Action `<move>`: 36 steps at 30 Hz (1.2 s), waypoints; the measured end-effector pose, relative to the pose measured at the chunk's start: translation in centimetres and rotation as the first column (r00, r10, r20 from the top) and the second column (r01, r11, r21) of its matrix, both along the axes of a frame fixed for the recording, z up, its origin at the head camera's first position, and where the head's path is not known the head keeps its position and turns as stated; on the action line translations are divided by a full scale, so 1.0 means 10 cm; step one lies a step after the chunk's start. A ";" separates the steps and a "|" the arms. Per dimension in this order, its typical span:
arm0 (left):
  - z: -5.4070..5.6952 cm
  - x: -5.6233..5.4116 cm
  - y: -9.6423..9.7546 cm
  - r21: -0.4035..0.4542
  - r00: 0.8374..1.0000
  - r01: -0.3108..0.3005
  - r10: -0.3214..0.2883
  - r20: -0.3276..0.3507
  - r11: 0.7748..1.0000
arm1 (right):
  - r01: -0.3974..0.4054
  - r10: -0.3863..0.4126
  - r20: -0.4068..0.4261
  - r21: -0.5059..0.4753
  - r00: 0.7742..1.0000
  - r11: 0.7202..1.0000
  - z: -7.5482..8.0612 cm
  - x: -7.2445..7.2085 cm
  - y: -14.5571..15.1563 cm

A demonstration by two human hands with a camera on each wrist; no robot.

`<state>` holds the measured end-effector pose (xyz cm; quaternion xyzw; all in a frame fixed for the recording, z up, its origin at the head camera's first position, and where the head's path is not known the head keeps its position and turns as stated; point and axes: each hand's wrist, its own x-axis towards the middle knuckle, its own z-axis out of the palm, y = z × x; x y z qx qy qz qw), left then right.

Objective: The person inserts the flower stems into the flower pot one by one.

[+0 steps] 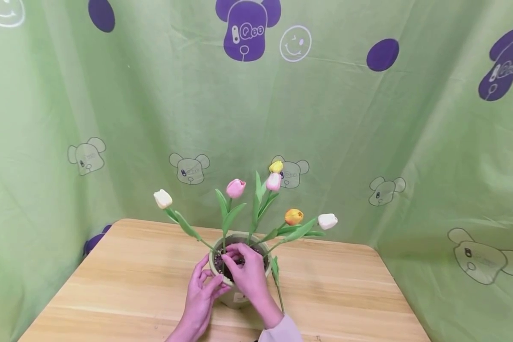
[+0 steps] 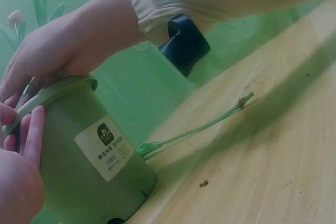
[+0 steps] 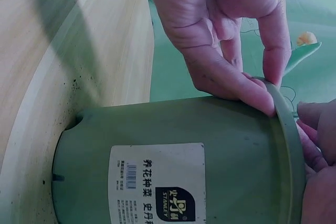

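A green flowerpot [image 1: 232, 297] with dark soil stands on the table, its white label [image 3: 157, 182] facing the person. My left hand [image 1: 198, 297] grips the pot's near-left rim, fingers bent over the edge. Reaching in from the right, my right hand [image 1: 250, 273] pinches the lower stem of a pink tulip [image 1: 236, 188] close to the soil; its fingertips are partly hidden. Around it in the pot stand a cream tulip [image 1: 163, 199], a light pink tulip [image 1: 274, 181], a yellow tulip [image 1: 276, 166], an orange tulip [image 1: 294, 217] and a white tulip [image 1: 327, 221].
A loose green stem [image 2: 199, 128] with leaves lies on the wooden table [image 1: 346, 294], right of the pot. Small soil crumbs [image 2: 203, 183] dot the tabletop. A green patterned curtain [image 1: 346, 142] hangs behind and at both sides.
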<state>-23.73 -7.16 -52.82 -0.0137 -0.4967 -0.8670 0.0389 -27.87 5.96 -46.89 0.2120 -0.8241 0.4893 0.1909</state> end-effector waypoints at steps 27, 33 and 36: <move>0.05 0.00 0.00 -0.041 0.999 0.010 -0.008 0.031 0.999 | 0.035 -0.034 0.051 -0.017 0.998 0.999 0.23 0.43 0.63; 0.03 0.01 0.01 -0.035 1.000 0.015 -0.014 0.027 0.999 | 0.090 -0.081 0.109 -0.075 0.991 0.993 0.10 0.44 0.97; 0.03 0.02 0.01 -0.031 1.000 0.010 -0.009 0.025 0.999 | 0.119 -0.107 0.148 -0.081 0.983 0.990 -0.02 0.39 1.15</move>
